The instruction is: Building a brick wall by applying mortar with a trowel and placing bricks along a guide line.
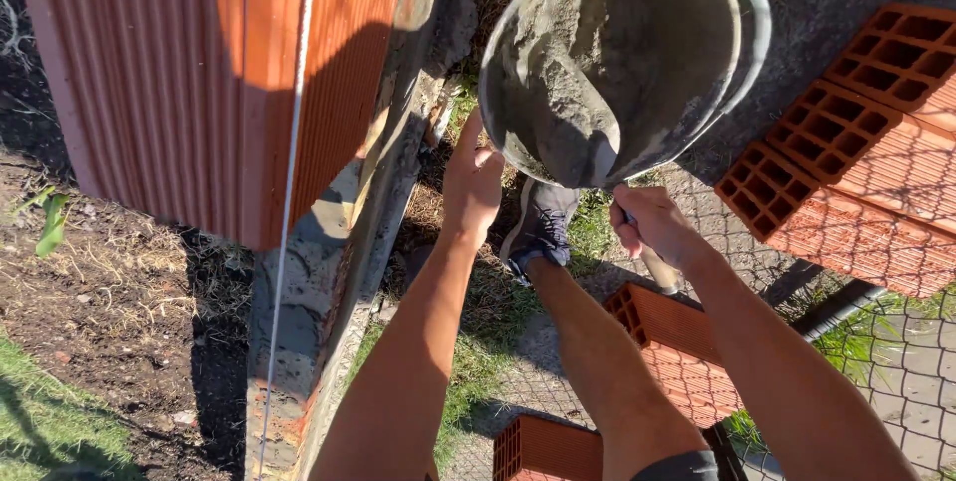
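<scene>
Bare forearms, dark grey sneaker (539,225), dark shorts hem (677,465).

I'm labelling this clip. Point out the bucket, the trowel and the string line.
bucket (518,18), head view, left rim.
trowel (583,127), head view, mortar-coated blade.
string line (290,182), head view, mid-length against the brick wall.

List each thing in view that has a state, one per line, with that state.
Bucket: tilted toward the camera, partly filled with wet grey mortar.
Left hand: open, fingers against the bucket's rim.
Right hand: closed around a tool handle.
Brick wall: upright, string line running taut along it.
Loose hollow bricks: lying on the ground.
</scene>
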